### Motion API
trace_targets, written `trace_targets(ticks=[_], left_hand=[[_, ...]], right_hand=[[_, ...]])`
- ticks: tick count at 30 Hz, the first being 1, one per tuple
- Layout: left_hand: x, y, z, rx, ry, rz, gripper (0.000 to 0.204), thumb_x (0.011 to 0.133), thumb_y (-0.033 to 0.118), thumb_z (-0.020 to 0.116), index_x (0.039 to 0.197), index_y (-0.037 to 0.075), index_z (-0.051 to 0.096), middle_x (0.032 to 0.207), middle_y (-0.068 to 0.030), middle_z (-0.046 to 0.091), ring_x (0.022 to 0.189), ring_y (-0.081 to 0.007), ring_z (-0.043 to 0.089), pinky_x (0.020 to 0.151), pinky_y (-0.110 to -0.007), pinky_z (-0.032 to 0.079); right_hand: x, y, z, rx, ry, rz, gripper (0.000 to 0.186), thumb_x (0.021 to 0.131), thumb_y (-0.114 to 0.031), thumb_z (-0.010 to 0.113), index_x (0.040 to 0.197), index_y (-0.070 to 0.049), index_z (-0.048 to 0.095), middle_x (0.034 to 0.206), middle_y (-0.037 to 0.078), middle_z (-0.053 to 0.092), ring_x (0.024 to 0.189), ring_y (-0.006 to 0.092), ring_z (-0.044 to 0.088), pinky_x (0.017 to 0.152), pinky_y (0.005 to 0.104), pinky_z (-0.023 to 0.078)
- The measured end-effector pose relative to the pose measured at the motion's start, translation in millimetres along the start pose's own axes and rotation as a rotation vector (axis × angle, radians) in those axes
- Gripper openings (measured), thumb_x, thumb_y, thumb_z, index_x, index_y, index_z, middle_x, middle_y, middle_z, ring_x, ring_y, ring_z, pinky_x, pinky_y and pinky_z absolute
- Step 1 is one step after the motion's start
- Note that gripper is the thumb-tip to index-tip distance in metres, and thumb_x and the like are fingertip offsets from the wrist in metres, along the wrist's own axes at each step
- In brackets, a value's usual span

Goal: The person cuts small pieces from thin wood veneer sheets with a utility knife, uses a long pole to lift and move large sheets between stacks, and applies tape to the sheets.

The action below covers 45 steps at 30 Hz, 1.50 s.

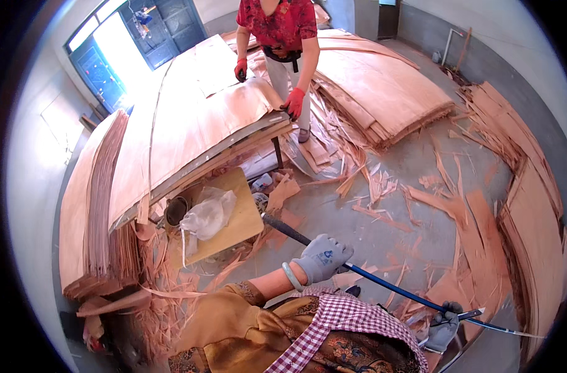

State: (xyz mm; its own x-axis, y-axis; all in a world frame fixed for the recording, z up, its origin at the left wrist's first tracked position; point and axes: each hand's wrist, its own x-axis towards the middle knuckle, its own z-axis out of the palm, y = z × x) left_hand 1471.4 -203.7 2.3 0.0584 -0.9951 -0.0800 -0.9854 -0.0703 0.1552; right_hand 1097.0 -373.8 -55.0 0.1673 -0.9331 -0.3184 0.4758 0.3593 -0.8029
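My left hand (324,258), in a pale grey glove with a bangle at the wrist, is wrapped round a long blue rod (386,286) with a black grip (286,229). My right hand (444,329), in a darker grey glove at lower right, is closed on a short dark flat tool with a metal end (470,315), which lies across the rod. The rod runs past it to a thin pale tip at the right. Below the rod, my checked apron (336,314) shows; wood veneer scraps (445,205) lie on the floor beyond it.
A co-worker in red gloves (292,102) grips the edge of a veneer sheet on a large raised stack (177,124). More stacks stand left (78,217), back right (383,93) and right (532,248). A yellow board (243,211) holds a plastic bag (205,214) and a round container (174,208).
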Motion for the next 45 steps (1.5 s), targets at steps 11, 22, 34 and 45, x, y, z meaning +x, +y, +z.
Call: trace_targets(ticks=[11,22,34,45], left_hand=[[190,-31,8,-0.181,-0.077,-0.068,0.028,0.077,0.019,0.06,0.103,0.011,0.055,0.083,-0.0091,0.061,0.078,-0.0296,0.061,0.068,-0.041,0.046],[437,-91,2,-0.308,0.018,0.112,0.024,0.074,0.03,0.066,0.083,0.009,0.057,0.073,-0.0091,0.061,0.071,-0.0294,0.061,0.063,-0.04,0.046],[647,-60,-17,-0.337,0.011,0.296,0.039,0.074,0.027,0.068,0.108,0.01,0.06,0.091,-0.0079,0.059,0.084,-0.0276,0.056,0.076,-0.039,0.043],[560,-117,72,-0.185,-0.407,-0.074,0.043,0.069,0.039,0.074,0.099,0.01,0.064,0.077,-0.0121,0.065,0.073,-0.0323,0.062,0.065,-0.042,0.047]], right_hand=[[206,-58,65,-0.18,0.003,0.05,0.028,0.076,-0.002,0.051,0.102,-0.008,0.058,0.091,0.011,0.064,0.047,0.0112,0.047,0.039,0.0165,0.038],[518,-133,-66,0.055,-0.183,0.961,0.048,0.09,-0.046,0.041,0.085,-0.005,0.065,0.076,0.012,0.062,0.065,0.0275,0.057,0.058,0.0408,0.047],[537,-173,70,0.037,0.177,0.059,0.014,0.079,0.001,0.053,0.089,-0.009,0.055,0.076,0.003,0.055,0.054,0.0088,0.046,0.044,0.0207,0.038],[484,-180,33,0.035,0.254,0.243,0.016,0.082,-0.001,0.051,0.094,-0.005,0.061,0.085,0.01,0.065,0.049,0.0061,0.048,0.042,0.0167,0.037]])
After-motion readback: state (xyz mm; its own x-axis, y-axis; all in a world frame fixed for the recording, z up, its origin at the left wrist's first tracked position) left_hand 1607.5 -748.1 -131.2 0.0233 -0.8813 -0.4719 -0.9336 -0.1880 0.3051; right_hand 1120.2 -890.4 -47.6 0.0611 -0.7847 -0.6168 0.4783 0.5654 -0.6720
